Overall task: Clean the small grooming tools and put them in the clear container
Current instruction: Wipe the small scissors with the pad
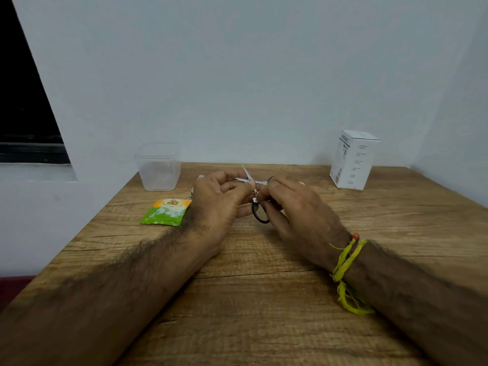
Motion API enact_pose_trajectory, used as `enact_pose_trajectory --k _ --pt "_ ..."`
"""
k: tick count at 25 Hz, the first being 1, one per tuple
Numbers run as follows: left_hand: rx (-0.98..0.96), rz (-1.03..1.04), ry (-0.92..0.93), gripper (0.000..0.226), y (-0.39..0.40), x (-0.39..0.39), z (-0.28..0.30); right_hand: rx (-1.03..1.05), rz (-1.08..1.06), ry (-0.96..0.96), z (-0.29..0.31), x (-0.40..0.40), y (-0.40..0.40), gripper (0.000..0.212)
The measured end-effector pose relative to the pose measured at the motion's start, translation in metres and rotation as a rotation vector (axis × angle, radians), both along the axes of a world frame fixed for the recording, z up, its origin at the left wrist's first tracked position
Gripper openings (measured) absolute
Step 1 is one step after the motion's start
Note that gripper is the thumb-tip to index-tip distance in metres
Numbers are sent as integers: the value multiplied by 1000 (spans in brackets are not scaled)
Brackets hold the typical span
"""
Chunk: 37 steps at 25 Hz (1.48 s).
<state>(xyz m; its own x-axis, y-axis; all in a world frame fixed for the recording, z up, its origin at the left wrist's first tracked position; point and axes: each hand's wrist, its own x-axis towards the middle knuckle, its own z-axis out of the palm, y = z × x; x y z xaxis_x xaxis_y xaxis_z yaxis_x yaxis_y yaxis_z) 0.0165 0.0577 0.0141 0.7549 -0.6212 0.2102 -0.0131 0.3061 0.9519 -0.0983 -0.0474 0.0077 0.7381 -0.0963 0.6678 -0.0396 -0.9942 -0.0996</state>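
Small scissors [254, 196] with black loop handles and spread silver blades are held above the table's middle. My left hand [219, 204] pinches them near the pivot and blades. My right hand [293, 207] grips the handle side, one black loop showing below its fingers. The clear container [158, 167] stands open at the table's far left edge, apart from both hands. A small metal tool [200, 177] peeks out behind my left hand, mostly hidden.
A green and orange sachet [166, 212] lies flat left of my left hand. A white box [352, 159] stands at the far right near the wall. The wooden table [264, 299] ends at a left edge beside the sachet.
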Motion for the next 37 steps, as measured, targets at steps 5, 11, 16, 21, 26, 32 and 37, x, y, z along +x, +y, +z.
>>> enact_pose_trajectory --k 5,11,16,21,26,32,37 --pt "-7 -6 0 16 2 1 0 5 -2 21 1 0 2 9" --pt "-8 12 15 17 2 0 2 40 -21 80 7 -2 4 5" --pt "-22 13 2 14 3 0 2 379 -69 66 7 -8 10 6" --pt "-30 36 -30 14 2 -2 0 551 -183 75 3 -1 18 5" --pt "-49 70 -48 16 -2 -4 -2 878 -198 32 6 -1 22 12" --pt "-73 69 -3 14 -2 -3 -3 853 -211 80 7 -3 24 9" --pt "-68 77 -15 15 -2 -3 -1 854 -211 24 6 -3 24 12"
